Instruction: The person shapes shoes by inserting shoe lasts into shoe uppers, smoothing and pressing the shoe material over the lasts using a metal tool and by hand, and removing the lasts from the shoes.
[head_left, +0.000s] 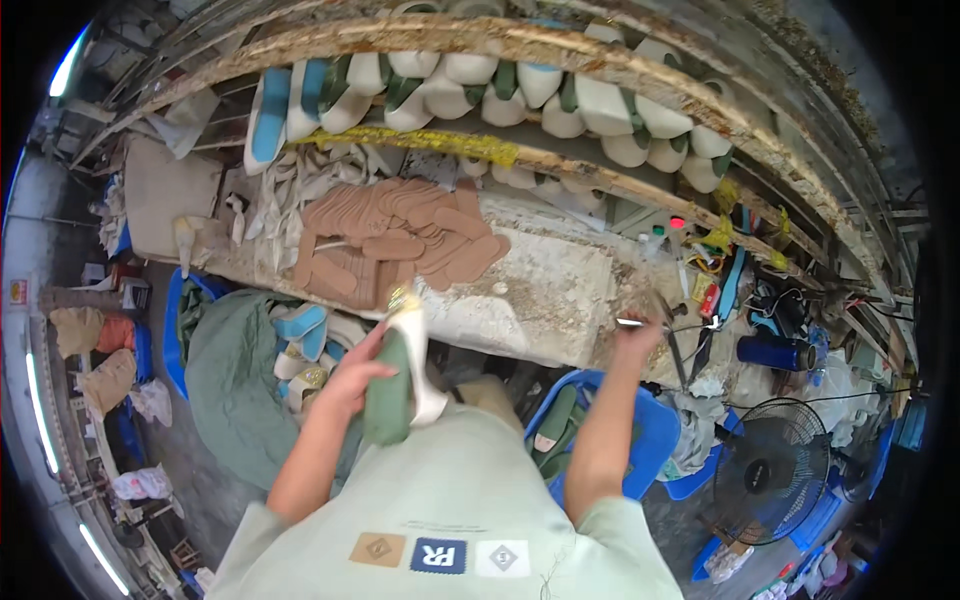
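Cluttered surface (555, 290); L hand (352, 382) wrapped round shoe (392, 400) by front edge, R hand (637, 342) closed on small metal tool (629, 322), further R; shoe might drop if L grip slips

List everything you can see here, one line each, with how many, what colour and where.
Shelves: several, brown wood, above the bench
Racked shoes: many, white with green or blue, on the shelves
Bench: 1, grey-white, centre
Insoles: many, brown, heaped on the bench
Cloth: 1, green, lower left
Bins: several, blue, both sides
Shoe parts: several, green, in a right-side bin
Bottle: 1, blue, bench's right end
Fan: at least 1, black, lower right
Shoe: 1, green and white, in the left hand
Tool: 1, metallic, in the right hand; kind unclear
Clutter: uncounted, mixed colours, around the edges
Shirt: 1, pale green, lower centre
Hands: 2, bare; left hand, right hand
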